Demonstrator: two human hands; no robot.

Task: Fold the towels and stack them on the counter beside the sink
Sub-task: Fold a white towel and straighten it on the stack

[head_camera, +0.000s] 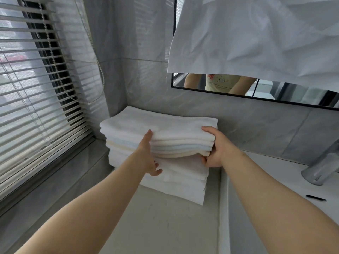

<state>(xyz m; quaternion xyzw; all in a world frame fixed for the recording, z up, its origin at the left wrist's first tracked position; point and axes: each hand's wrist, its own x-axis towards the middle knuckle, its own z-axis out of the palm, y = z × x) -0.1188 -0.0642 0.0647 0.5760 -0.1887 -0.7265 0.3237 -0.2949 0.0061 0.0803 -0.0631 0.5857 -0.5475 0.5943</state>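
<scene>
Towel stack (165, 129) between blinds (36, 107) and faucet (322, 167), sheet (256, 33) covering mirror (293, 94)

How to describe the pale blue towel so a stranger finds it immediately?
Beside the window blinds, a towel stack stands on the counter, in the corner. The left hand and right hand grip its upper bundle. There the pale blue towel is the only bluish layer, white ones above, cream below.
</scene>
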